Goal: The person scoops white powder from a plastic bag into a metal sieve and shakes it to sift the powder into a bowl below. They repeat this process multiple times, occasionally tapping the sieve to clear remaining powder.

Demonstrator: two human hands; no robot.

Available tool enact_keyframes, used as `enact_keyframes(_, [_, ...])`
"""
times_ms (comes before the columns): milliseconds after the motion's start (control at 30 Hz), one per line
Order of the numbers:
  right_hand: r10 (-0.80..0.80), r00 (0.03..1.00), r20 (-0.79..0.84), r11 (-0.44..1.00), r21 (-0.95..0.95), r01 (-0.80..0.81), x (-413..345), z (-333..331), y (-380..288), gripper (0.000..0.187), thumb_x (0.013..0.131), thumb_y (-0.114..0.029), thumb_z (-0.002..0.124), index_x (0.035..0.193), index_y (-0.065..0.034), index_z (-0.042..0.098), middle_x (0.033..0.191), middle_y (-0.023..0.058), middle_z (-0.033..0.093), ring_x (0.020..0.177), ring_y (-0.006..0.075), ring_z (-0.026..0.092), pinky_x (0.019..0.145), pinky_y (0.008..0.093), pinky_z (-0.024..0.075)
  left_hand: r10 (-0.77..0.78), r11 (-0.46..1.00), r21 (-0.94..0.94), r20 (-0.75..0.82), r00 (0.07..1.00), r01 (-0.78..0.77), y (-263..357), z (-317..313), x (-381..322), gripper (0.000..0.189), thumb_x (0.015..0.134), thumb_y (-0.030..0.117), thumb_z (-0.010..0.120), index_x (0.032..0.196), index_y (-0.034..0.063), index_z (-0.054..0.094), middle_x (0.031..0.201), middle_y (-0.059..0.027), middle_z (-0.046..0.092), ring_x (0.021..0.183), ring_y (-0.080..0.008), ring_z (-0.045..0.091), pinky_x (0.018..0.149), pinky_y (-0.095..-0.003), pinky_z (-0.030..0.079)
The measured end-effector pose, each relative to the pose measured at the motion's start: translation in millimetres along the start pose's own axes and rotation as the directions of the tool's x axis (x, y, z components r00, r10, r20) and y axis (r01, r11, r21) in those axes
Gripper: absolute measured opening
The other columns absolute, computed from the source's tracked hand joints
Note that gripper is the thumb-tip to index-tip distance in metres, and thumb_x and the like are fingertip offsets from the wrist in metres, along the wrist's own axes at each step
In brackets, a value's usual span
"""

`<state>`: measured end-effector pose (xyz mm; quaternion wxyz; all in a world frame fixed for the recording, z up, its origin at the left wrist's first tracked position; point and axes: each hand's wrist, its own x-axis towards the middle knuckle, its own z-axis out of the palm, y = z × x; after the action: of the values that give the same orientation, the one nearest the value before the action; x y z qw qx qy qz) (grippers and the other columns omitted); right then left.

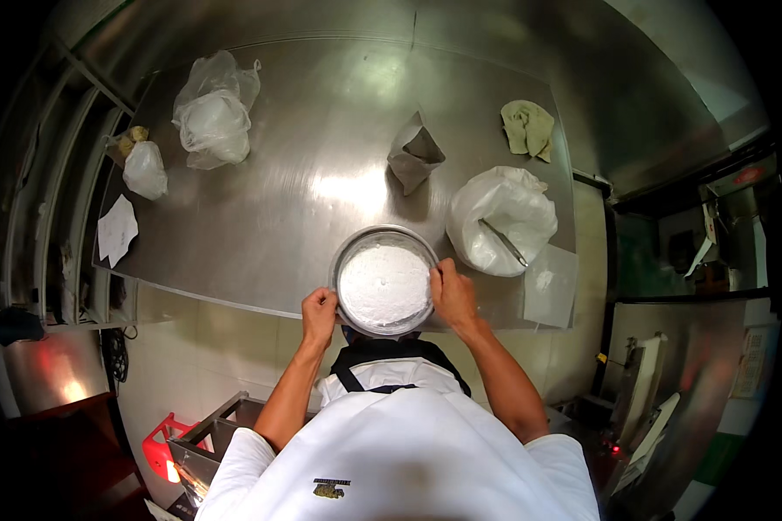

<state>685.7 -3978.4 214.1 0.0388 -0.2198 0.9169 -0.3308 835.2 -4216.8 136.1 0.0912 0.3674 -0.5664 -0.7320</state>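
A round metal bowl (384,228) of white powder (384,284), which looks like flour, is at the near edge of the steel table, just before my body. My left hand (319,316) pinches the bowl's left rim between thumb and curled fingers. On the opposite side, my right hand (454,292) grips the right rim. Right of the bowl stands a white plastic sack (472,215), rolled open, with a metal utensil (505,242) lying across its mouth. Behind the bowl an opened grey paper or foil bag (412,163) stands upright.
On the steel table (287,143) lie a folded cloth (528,128), a clear sheet (552,293) with white powder, tied plastic bags (215,124), a smaller bag (145,170) and a paper (118,230). A rack (58,195) borders the left; a red stool (163,446) stands behind.
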Motion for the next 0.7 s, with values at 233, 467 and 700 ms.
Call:
enact_keyframes(233, [0.038, 0.999, -0.02, 0.998, -0.042, -0.038, -8, -6, 3, 0.017, 0.102, -0.02, 0.057, 0.103, -0.0035, 0.054, 0.075, 0.0259, 0.067, 0.072, 0.0499, 0.065, 0.063, 0.0595, 0.0488, -0.013, 1.0, 0.022, 0.035, 0.999, 0.012, 0, 2, 2, 0.022, 0.098, 0.014, 0.064, 0.077, 0.0056, 0.062, 0.07, 0.0047, 0.055, 0.062, -0.0053, 0.047, 0.053, -0.0257, 0.04])
enact_keyframes(467, [0.008, 0.999, -0.033, 0.999, -0.051, -0.01, -14, -5, -1, 0.017, 0.101, -0.018, 0.058, 0.102, -0.0026, 0.053, 0.074, 0.025, 0.066, 0.07, 0.0497, 0.065, 0.063, 0.0576, 0.049, -0.053, 0.999, 0.0, 0.025, 0.998, 0.053, 6, 2, -6, 0.024, 0.098, 0.01, 0.06, 0.074, 0.0057, 0.059, 0.068, 0.0041, 0.054, 0.063, -0.0059, 0.049, 0.053, -0.024, 0.039])
enact_keyframes(700, [-0.004, 0.996, -0.085, 1.0, -0.004, 0.004, -14, -4, 1, 0.016, 0.101, -0.018, 0.059, 0.102, -0.0028, 0.053, 0.071, 0.0252, 0.065, 0.067, 0.0488, 0.064, 0.061, 0.0568, 0.0489, 0.051, 0.992, 0.115, 0.029, 0.998, -0.054, -10, -3, -1, 0.024, 0.098, 0.011, 0.058, 0.075, 0.0059, 0.059, 0.07, 0.003, 0.056, 0.063, -0.0072, 0.052, 0.054, -0.0269, 0.048])
